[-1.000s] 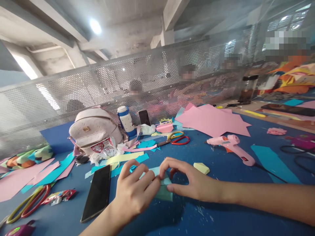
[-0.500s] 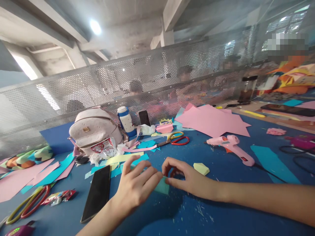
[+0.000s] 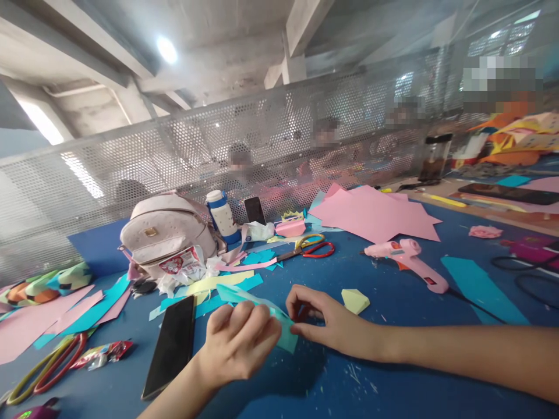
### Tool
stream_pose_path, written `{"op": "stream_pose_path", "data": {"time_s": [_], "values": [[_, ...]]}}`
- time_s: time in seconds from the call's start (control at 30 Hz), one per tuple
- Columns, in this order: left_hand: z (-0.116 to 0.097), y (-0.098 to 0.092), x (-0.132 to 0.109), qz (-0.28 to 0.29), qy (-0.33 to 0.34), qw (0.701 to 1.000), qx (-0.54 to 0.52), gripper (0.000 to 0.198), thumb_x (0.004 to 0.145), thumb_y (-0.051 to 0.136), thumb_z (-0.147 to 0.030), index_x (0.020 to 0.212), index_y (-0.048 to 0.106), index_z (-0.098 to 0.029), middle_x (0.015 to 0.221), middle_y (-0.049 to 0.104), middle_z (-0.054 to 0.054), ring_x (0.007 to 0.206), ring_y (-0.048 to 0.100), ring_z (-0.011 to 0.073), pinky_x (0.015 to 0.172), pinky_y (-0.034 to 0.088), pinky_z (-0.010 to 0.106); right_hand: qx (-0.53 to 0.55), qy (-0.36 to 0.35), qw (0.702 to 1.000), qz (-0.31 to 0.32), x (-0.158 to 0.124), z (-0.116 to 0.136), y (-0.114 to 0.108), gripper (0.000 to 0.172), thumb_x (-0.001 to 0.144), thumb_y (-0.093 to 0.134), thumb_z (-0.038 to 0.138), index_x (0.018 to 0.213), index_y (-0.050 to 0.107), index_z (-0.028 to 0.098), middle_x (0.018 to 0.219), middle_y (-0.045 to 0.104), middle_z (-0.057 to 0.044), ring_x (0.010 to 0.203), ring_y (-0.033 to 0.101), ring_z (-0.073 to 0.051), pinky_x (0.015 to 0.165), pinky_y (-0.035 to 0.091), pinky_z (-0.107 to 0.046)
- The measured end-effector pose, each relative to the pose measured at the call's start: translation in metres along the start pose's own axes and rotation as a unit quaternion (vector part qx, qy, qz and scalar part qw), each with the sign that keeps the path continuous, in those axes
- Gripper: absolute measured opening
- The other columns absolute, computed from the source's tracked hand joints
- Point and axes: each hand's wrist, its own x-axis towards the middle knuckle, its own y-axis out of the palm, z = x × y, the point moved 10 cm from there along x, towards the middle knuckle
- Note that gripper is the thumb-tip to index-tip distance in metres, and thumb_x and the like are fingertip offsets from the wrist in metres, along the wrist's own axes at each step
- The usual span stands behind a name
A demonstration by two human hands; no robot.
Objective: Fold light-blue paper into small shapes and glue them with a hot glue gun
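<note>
A strip of light teal paper [image 3: 286, 336] runs between my two hands above the blue table. My left hand [image 3: 242, 340] is curled closed around the paper, its fingertips hidden behind the knuckles. Thumb and fingers of my right hand [image 3: 317, 317] pinch the strip's right end. Just beyond that hand lies a small folded pale yellow paper piece [image 3: 355, 301]. A black phone [image 3: 170, 346] rests to the left of my left hand. Farther off, scissors [image 3: 305, 247] with one red and one yellow handle lie near paper scraps.
A pink glue gun [image 3: 408, 262] with its cord lies at right, beside a blue paper sheet [image 3: 483, 288]. Stacked pink paper [image 3: 375, 212], a white bottle [image 3: 222, 215] and a pale backpack [image 3: 172, 233] stand before a perforated metal screen [image 3: 187, 139]. More scissors [image 3: 48, 366] lie at left.
My left hand's fingers have curled from loosely extended into a closed grip. More of the teal strip shows, tilted and raised between the hands. My right hand keeps its pinch.
</note>
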Motion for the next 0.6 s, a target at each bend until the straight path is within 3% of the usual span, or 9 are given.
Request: {"op": "stream_pose_path", "data": {"time_s": [0.17,0.33,0.47,0.6], "values": [[0.002,0.015,0.002,0.068,0.004,0.997,-0.034,0.024,0.092,0.047,-0.012,0.075,0.062,-0.018,0.057,0.057,-0.002,0.056,0.046,0.0142,0.063,0.025,0.034,-0.001,0.001,1.000,-0.013,-0.001,-0.003,-0.001,0.013,0.086,0.061,0.024,0.088,0.050,0.020,0.090,0.051,0.001,0.080,0.049,-0.012,0.073,0.044,-0.023],[0.020,0.029,0.000,0.082,-0.086,0.981,-0.151,0.022,0.089,0.052,-0.010,0.071,0.060,-0.019,0.055,0.058,-0.004,0.054,0.051,0.0126,0.067,0.032,0.033,0.003,-0.009,1.000,-0.022,-0.001,0.000,-0.004,0.016,0.086,0.064,0.028,0.085,0.050,0.019,0.086,0.051,0.001,0.075,0.047,-0.011,0.070,0.042,-0.023],[0.031,0.052,0.000,0.163,-0.176,0.927,-0.289,0.016,0.087,0.060,-0.012,0.076,0.064,-0.023,0.064,0.067,-0.007,0.062,0.060,0.0108,0.084,0.037,0.034,0.004,0.004,1.000,-0.019,-0.001,-0.004,-0.004,0.021,0.084,0.068,0.034,0.083,0.052,0.019,0.082,0.053,0.002,0.073,0.049,-0.012,0.067,0.042,-0.023],[0.033,0.062,-0.003,0.229,-0.225,0.874,-0.366,0.019,0.091,0.055,-0.014,0.086,0.068,-0.027,0.074,0.070,-0.007,0.074,0.064,0.0118,0.109,0.026,0.044,0.010,0.015,0.999,-0.033,0.000,-0.007,-0.008,0.024,0.083,0.068,0.039,0.082,0.055,0.018,0.082,0.057,0.001,0.074,0.052,-0.013,0.068,0.043,-0.024]]}}
